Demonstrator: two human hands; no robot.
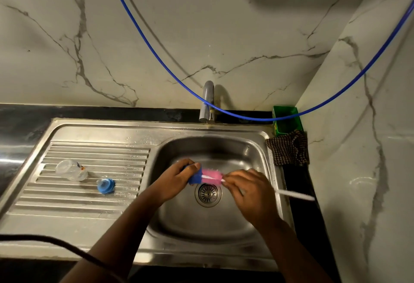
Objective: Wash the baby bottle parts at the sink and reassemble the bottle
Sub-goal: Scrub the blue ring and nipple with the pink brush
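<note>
Baby bottle parts (pixel 71 170) lying split up: clear bottle body resting on its side on the ribbed drainboard (pixel 89 195), blue collar with teat (pixel 106 185) just beside it, nearer to the basin. Probably set there so that water is running off along the grooves, away from the washing. Not yet put together.

Holding a blue bottle part (pixel 194 178) over the drain (pixel 208 193) with the left hand (pixel 173 182), fingers curled round it and thumb on top (its exact kind not clear, half hidden by the hand). Pushing the pink bristle head of the brush (pixel 212 176) into its open end with the right hand (pixel 248 189), fingertips pinching the white wire stem close behind the bristles, the long white handle (pixel 295 195) sticking out to the right over the sink rim (pixel 274 170). Gripping so near the head for better control in a narrow opening, most likely; keeping both over the bowl so that drips are falling inside.

Tap (pixel 207 103) standing behind the basin, no stream of water showing. Blue hose (pixel 156 49) hanging across the marble wall, green box (pixel 285 119) and checked cloth (pixel 287 148) sitting in the right corner.

Reading of labels: none possible. Small orange and dark print on the clear body, too small to make out.
</note>
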